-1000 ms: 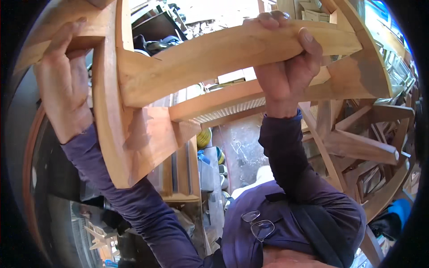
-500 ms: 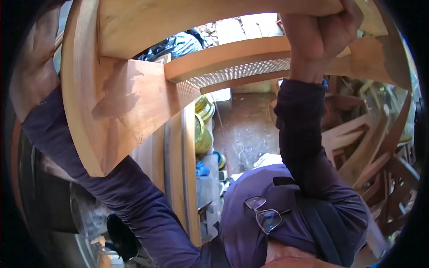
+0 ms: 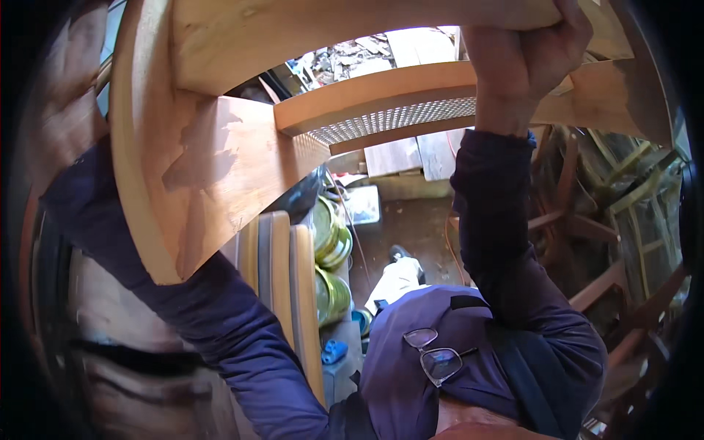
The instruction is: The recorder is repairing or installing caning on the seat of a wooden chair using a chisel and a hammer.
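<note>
A large pale wooden furniture frame (image 3: 216,158) with a curved rail and a perforated or woven mesh strip (image 3: 396,114) is held up before me, filling the upper view. My right hand (image 3: 532,62) is closed round its near top rail, the fingers curled over the edge. Beside the frame's left upright is my left hand (image 3: 70,110), smeared by motion, its fingers not distinct. Part of the frame runs out of view at the top. Dark patches mark its inner side.
Green-yellow round tins (image 3: 330,235) stand beside upright wooden boards (image 3: 282,286). A blue object (image 3: 334,351) lies nearer. Wooden chair-like frames (image 3: 616,279), some wrapped in clear plastic, stack up on the right. Rubble (image 3: 352,59) lies ahead past the brown floor (image 3: 381,220).
I have moved forward with the frame at nearly the same place before me. The black plastic bag ahead has left view; my white-clad leg and shoe now show below.
</note>
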The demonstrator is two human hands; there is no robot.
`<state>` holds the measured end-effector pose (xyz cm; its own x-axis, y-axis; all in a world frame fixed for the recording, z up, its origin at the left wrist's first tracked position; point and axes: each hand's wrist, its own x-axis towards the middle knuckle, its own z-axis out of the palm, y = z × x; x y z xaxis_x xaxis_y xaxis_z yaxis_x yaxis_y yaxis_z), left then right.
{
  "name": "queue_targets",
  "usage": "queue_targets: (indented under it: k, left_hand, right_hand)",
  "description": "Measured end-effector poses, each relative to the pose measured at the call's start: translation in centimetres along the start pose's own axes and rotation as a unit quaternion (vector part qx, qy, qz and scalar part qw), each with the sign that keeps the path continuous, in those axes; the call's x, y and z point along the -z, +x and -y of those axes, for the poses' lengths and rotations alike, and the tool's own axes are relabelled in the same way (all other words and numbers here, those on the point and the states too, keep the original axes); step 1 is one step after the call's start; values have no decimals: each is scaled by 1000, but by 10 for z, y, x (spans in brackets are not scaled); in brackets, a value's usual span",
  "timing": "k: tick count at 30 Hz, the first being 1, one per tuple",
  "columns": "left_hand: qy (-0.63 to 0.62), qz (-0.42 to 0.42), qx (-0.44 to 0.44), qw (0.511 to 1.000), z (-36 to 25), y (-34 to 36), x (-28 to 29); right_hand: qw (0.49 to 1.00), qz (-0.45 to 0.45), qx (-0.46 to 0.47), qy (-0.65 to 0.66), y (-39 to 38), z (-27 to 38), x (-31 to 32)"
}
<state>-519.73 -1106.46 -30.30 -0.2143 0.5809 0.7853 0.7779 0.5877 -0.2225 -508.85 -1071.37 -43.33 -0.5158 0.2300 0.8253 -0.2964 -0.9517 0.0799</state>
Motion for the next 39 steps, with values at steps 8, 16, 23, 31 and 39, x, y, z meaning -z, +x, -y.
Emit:
queue_targets:
  k: [8, 16, 23, 31, 39]
  left_hand:
    - [24, -30, 13, 999, -56, 147, 103]
    - [-245, -95, 166, 951, -319, 313, 221]
    - [-362, -164, 231, 888, -265, 516, 102]
    - [-470, -218, 349, 781, -193, 680, -198]
    - [-426, -126, 374, 814, -78, 924, -214]
  right_hand:
    - [988, -41, 92, -119, 94, 43, -117]
    - [986, -41, 91, -133, 103, 240, -315]
    - [985, -86, 117, -91, 310, 292, -217]
    - [977, -160, 120, -73, 465, 407, 42]
    - [973, -199, 110, -31, 734, 421, 79]
